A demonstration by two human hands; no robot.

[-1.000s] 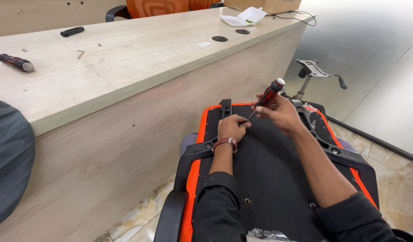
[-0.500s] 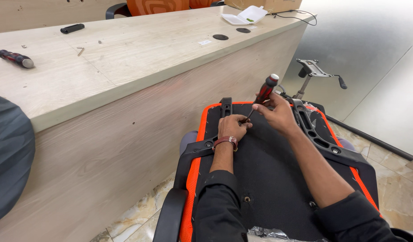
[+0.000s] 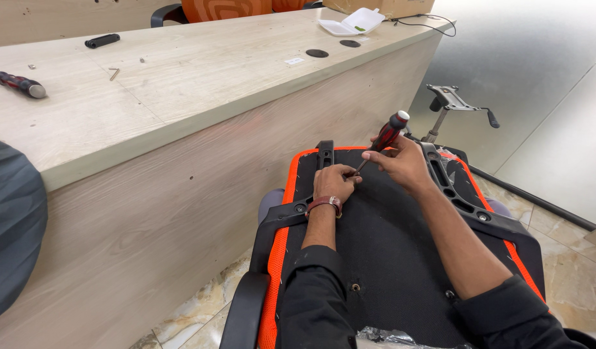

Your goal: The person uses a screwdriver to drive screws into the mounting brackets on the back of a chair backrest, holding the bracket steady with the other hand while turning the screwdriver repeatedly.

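Note:
An upturned office chair seat [image 3: 401, 245], black underneath with an orange edge, lies in front of me. My right hand [image 3: 404, 161] grips a red and black screwdriver [image 3: 387, 137], its tip slanting down to the left. My left hand [image 3: 333, 182] pinches the shaft near the tip, against the seat's underside. A dark red band circles the left wrist. Black brackets [image 3: 453, 187] run along the seat on both sides.
A long pale wooden desk [image 3: 181, 84] stands to the left, carrying a second screwdriver [image 3: 17, 84], a black handle [image 3: 102, 41], loose screws [image 3: 114, 73] and a white tray [image 3: 349, 22]. A chair mechanism on a post [image 3: 449, 103] stands behind the seat. A dark chair back [image 3: 10, 226] is at far left.
The screwdriver handle has tilted a little further up and right in my right hand. Both hands stay at the same spot on the seat.

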